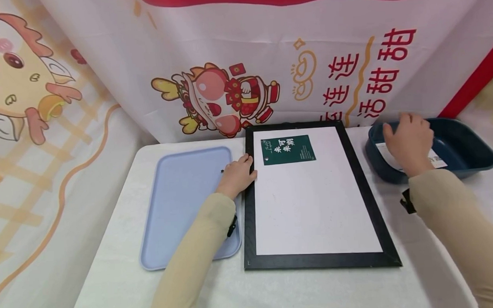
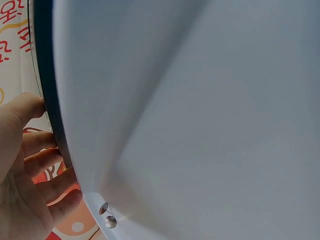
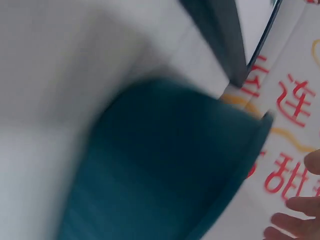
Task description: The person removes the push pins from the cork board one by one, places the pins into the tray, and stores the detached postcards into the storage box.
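My left hand (image 1: 238,176) rests at the left side of a black-framed whiteboard (image 1: 313,206); in the left wrist view, its fairly straight fingers (image 2: 45,162) touch the dark frame edge. A dark green card (image 1: 288,150) with white lettering lies on the board's upper left. Above a dark blue plastic basin (image 1: 464,142) hovers my right hand (image 1: 411,143), fingers loosely bent, nothing visible in them. Beneath it is a white printed card (image 1: 437,160), partly hidden by the hand. The right wrist view shows the fingers (image 3: 295,225) beyond the basin's rim.
A light blue tray (image 1: 183,197) lies left of the board, partly under my left forearm. Two small shiny metal pieces (image 2: 110,222) sit in its corner. A printed cloth (image 1: 243,50) hangs right behind the white-covered table (image 1: 123,249).
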`<action>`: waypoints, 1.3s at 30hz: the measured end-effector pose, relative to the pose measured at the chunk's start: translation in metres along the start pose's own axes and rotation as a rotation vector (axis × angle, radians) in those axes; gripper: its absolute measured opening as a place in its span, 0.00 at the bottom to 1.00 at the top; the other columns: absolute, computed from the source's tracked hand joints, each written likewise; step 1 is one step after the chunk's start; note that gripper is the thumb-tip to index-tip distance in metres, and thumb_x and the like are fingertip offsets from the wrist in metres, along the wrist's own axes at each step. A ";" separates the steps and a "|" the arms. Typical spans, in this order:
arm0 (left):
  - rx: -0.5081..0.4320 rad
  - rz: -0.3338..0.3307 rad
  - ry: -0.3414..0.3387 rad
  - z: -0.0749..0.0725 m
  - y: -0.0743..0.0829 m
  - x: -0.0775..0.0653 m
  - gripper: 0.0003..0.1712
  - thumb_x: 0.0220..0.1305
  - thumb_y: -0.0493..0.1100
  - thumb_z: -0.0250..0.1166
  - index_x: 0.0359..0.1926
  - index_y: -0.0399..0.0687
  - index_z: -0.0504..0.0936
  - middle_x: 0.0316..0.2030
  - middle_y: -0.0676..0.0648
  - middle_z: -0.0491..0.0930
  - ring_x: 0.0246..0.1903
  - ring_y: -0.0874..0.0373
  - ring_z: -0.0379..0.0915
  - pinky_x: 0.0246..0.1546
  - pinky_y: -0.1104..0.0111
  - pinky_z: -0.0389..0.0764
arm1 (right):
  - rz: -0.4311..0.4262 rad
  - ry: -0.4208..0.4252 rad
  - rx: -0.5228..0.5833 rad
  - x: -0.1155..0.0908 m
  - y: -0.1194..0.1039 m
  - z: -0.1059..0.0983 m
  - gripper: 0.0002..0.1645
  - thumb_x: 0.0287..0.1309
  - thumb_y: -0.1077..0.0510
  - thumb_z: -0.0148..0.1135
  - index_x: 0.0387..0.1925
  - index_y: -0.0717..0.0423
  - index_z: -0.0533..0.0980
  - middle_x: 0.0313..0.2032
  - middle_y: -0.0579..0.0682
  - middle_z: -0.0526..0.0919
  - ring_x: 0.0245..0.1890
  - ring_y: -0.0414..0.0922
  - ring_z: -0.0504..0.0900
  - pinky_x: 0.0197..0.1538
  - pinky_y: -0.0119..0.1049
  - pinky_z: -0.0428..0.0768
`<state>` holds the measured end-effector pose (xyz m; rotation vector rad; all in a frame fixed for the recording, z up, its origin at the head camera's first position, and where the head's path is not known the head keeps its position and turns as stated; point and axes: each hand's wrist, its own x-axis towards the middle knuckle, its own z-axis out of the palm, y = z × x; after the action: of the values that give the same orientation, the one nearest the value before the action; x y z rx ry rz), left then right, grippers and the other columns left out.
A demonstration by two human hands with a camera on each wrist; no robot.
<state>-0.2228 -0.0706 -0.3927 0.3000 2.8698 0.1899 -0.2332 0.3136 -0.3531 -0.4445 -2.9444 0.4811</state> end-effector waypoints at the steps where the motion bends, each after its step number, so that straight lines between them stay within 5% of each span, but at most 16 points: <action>1: 0.000 0.000 -0.001 0.000 0.000 0.000 0.32 0.73 0.52 0.48 0.72 0.44 0.57 0.73 0.44 0.55 0.68 0.43 0.61 0.68 0.52 0.63 | -0.022 0.021 0.016 0.000 -0.005 0.001 0.38 0.72 0.48 0.38 0.71 0.70 0.47 0.68 0.73 0.52 0.66 0.70 0.52 0.70 0.63 0.52; 7: 0.007 -0.004 -0.003 0.000 0.000 0.001 0.32 0.73 0.52 0.48 0.72 0.44 0.58 0.73 0.44 0.55 0.68 0.44 0.60 0.68 0.52 0.63 | -0.215 0.101 0.058 -0.005 -0.039 0.010 0.36 0.70 0.49 0.43 0.71 0.65 0.52 0.69 0.70 0.57 0.69 0.66 0.55 0.70 0.63 0.52; 16: 0.003 -0.004 0.004 0.002 -0.001 0.002 0.32 0.73 0.52 0.48 0.72 0.44 0.58 0.73 0.44 0.55 0.68 0.44 0.60 0.68 0.52 0.63 | -0.456 -0.005 -0.010 -0.018 -0.084 0.036 0.37 0.66 0.50 0.53 0.70 0.62 0.58 0.68 0.67 0.59 0.69 0.65 0.57 0.70 0.62 0.56; 26: -0.003 -0.001 0.008 0.002 -0.001 0.001 0.32 0.72 0.52 0.49 0.72 0.44 0.58 0.73 0.44 0.55 0.68 0.44 0.61 0.68 0.52 0.64 | -0.559 -0.232 -0.169 -0.022 -0.109 0.072 0.41 0.66 0.43 0.52 0.72 0.58 0.54 0.72 0.66 0.54 0.71 0.63 0.54 0.71 0.58 0.57; 39: -0.007 -0.006 0.005 0.001 -0.001 0.001 0.33 0.72 0.52 0.49 0.72 0.44 0.58 0.73 0.44 0.55 0.69 0.46 0.59 0.69 0.52 0.63 | -0.628 -0.408 -0.193 -0.035 -0.115 0.089 0.45 0.67 0.37 0.48 0.75 0.54 0.48 0.74 0.65 0.44 0.72 0.67 0.47 0.72 0.60 0.52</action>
<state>-0.2235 -0.0709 -0.3943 0.2904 2.8736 0.2002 -0.2457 0.1731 -0.4016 0.6322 -3.2759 0.2208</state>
